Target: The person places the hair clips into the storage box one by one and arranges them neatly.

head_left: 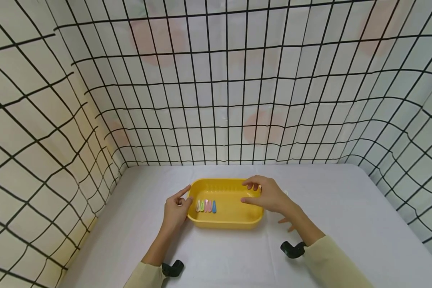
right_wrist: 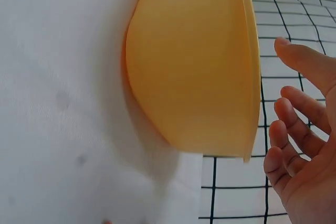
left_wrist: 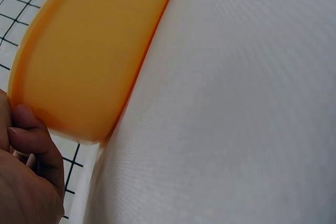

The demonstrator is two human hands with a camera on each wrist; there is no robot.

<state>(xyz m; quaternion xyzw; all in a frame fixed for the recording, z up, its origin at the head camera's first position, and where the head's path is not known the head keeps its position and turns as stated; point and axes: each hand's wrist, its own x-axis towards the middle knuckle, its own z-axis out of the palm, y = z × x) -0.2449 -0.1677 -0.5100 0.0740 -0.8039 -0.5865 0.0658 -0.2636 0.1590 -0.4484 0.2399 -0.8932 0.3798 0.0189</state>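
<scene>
A yellow tray [head_left: 227,225] with raised walls stands on the white-covered table. Several small snap hair clips [head_left: 206,206], in pale pink, green, pink and blue, lie in a row in its left part. My left hand [head_left: 176,210] grips the tray's left end, thumb at the rim; in the left wrist view its curled fingers [left_wrist: 35,139] press against the outer wall. Over the right end of the tray hovers my right hand [head_left: 268,195], thumb and fingers apart with nothing between them. The right wrist view shows its fingers [right_wrist: 296,124] loosely bent beyond the rim.
A black wire grid [head_left: 227,108] rises behind the table and along both sides, with white cloth behind it. Small orange-brown shapes [head_left: 284,221] show on the table by my right forearm. Dark wrist mounts [head_left: 292,250] stick out from both sleeves.
</scene>
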